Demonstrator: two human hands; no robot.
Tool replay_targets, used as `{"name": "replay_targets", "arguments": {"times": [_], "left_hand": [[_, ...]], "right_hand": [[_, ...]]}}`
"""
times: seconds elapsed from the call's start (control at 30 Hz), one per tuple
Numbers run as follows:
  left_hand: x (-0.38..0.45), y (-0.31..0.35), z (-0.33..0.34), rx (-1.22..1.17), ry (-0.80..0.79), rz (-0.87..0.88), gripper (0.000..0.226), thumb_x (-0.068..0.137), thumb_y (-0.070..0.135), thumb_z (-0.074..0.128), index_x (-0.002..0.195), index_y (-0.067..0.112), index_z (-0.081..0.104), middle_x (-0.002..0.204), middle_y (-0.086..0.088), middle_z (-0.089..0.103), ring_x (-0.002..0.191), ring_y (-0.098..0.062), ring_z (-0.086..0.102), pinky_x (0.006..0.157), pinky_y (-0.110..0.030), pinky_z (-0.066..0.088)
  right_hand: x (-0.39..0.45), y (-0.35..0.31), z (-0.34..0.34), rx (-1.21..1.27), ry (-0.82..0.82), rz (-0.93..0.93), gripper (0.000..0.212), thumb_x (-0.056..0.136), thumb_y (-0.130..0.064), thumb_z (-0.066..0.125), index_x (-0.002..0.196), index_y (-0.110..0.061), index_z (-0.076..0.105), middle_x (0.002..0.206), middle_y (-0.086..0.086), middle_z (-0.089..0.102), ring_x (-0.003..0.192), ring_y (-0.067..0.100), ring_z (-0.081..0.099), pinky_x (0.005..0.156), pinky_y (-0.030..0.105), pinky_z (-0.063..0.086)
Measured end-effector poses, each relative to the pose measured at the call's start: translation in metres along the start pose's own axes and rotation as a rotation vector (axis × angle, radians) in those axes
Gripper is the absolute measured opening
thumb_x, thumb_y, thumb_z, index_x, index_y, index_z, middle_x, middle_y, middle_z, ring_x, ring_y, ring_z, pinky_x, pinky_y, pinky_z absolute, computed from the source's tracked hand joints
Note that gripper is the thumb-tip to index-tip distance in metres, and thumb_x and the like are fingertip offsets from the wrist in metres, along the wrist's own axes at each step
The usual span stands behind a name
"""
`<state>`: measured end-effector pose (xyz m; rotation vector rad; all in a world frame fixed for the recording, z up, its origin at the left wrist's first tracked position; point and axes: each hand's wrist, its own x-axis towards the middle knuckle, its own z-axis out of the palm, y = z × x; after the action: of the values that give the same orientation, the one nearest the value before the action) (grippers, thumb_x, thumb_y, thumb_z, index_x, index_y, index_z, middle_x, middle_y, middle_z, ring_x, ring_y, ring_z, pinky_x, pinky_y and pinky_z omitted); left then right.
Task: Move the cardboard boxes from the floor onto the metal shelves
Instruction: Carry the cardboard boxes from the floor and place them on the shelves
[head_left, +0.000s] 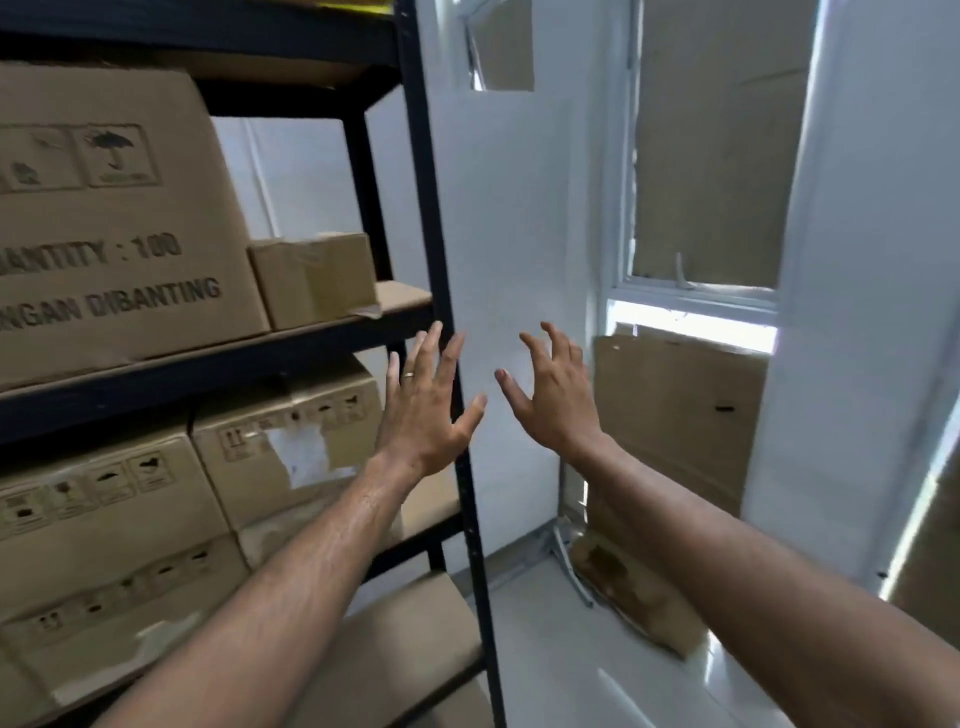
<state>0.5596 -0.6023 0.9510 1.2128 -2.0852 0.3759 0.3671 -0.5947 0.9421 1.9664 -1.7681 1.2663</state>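
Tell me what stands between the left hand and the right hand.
In the head view, the shelf's black upright post and bare white wall lie between the left hand and right hand.

White painted wall (511, 218): plain, flat, fills the centre of the view.
White-framed window (696, 293): on the right, upper and lower panes, bright daylight showing in a strip along the sill.
Flat brown cardboard sheets (719, 156): cover the panes from inside; a lower sheet (675, 415) carries a small dark mark.
Small high window opening (501, 44): top centre, likewise backed with brown cardboard.
Glossy pale tiled floor (587, 670): bottom right, reflecting the light.
Crumpled brown paper piece (628, 587): lies on the floor at the foot of the wall beneath the window.
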Motion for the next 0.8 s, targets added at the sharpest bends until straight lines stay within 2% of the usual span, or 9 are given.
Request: {"name": "replay_targets", "arguments": {"times": [0.23,0.37,0.5,0.63,0.73,0.8], "left_hand": [[-0.02,0.134,0.064,-0.121,-0.118,0.128,0.083,0.094,0.068,0.033,0.164,0.033,0.004,0.172,-0.003,0.003,0.159,-0.024,0.0,0.126,-0.057,0.003],[-0.038,0.219,0.091,-0.2,-0.177,0.174,0.082,0.097,0.062,0.044,0.164,0.033,0.005,0.172,-0.003,0.003,0.159,-0.022,-0.001,0.126,-0.057,0.004],[-0.058,0.323,0.11,-0.298,-0.215,0.268,0.082,0.098,0.06,0.046,0.164,0.029,0.01,0.172,-0.005,0.006,0.158,-0.026,0.008,0.126,-0.056,0.007],[-0.085,0.438,0.128,-0.439,-0.282,0.347,0.082,0.095,0.067,0.036,0.164,0.029,0.012,0.172,-0.004,0.006,0.159,-0.025,0.006,0.127,-0.056,0.005],[-0.107,0.522,0.147,-0.531,-0.356,0.427,0.079,0.098,0.066,0.041,0.163,0.033,0.009,0.172,-0.002,0.005,0.159,-0.025,0.003,0.127,-0.052,0.003],[-0.12,0.576,0.16,-0.588,-0.425,0.485,0.08,0.098,0.064,0.044,0.163,0.035,0.008,0.172,-0.005,0.005,0.158,-0.031,0.003,0.126,-0.051,0.009]], "right_hand": [[-0.081,0.107,-0.079,-0.102,-0.014,0.161,0.063,0.1,-0.055,0.054,0.151,-0.02,0.041,0.164,0.011,0.028,0.152,0.032,0.025,0.122,0.051,0.024],[-0.137,0.168,-0.142,-0.165,-0.008,0.247,0.063,0.101,-0.054,0.052,0.153,-0.019,0.042,0.164,0.011,0.029,0.151,0.032,0.025,0.122,0.051,0.026],[-0.201,0.233,-0.223,-0.273,-0.017,0.342,0.063,0.1,-0.054,0.052,0.151,-0.018,0.044,0.161,0.011,0.034,0.144,0.031,0.033,0.118,0.047,0.03],[-0.276,0.291,-0.303,-0.376,-0.019,0.455,0.062,0.1,-0.055,0.052,0.149,-0.016,0.047,0.159,0.01,0.037,0.144,0.03,0.034,0.117,0.046,0.031],[-0.335,0.329,-0.361,-0.438,0.004,0.554,0.064,0.1,-0.055,0.051,0.15,-0.016,0.045,0.159,0.01,0.037,0.144,0.029,0.033,0.117,0.048,0.031],[-0.373,0.353,-0.397,-0.464,0.028,0.639,0.065,0.1,-0.055,0.051,0.151,-0.016,0.044,0.16,0.01,0.037,0.145,0.029,0.032,0.118,0.048,0.031]]}}
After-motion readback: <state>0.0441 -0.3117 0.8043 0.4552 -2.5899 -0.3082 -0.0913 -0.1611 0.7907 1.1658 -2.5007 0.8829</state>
